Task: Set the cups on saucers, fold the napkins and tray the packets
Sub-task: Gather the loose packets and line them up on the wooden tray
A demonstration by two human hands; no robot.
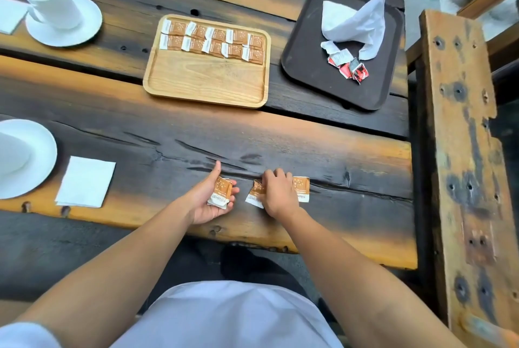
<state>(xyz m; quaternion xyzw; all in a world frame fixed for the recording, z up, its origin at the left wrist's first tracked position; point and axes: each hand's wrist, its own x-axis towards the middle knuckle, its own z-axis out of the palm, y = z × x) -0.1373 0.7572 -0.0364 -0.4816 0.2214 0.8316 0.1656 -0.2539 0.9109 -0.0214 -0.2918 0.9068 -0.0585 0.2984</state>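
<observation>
My left hand [206,201] lies palm up near the table's front edge and holds an orange and white packet [220,192]. My right hand [278,193] rests palm down on a second packet [255,193], fingers pinching it against the wood. A third packet [302,189] lies just right of that hand. The wooden tray [207,80] in the middle carries two rows of several packets [213,41] along its far side. A folded white napkin [85,182] lies at the left, beside a saucer [42,151] bearing a cup [11,151]. Another cup [50,2] stands on a saucer [84,24] at far left.
A dark tray [309,72] at the right holds a crumpled white napkin [354,21] and torn red wrappers [349,66]. Another napkin [8,16] peeks in at the far left edge. A weathered wooden bench beam [463,151] runs along the table's right side.
</observation>
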